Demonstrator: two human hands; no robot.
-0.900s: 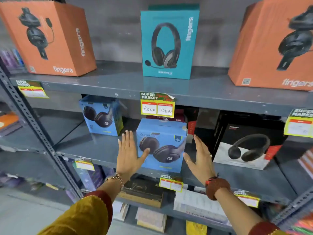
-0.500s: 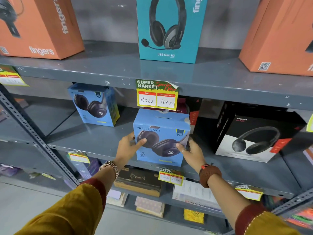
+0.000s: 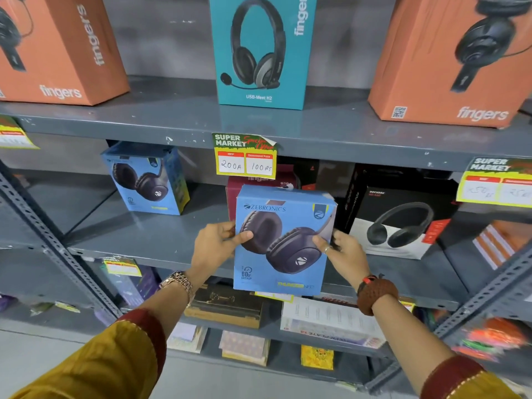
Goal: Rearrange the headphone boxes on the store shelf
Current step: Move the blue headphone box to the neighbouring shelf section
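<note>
Blue cardboard box (image 3: 283, 240), rectangular, both hands gripping

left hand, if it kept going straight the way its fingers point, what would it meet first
The left hand already grips the blue headphone box; its fingers point right, so that box comes first. Past it, depth is unclear.

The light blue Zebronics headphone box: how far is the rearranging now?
Done: nothing visibly. In hand: both hands, left hand and right hand, grip the light blue Zebronics headphone box at the grey metal middle shelf edge. Left: placing it.
</note>
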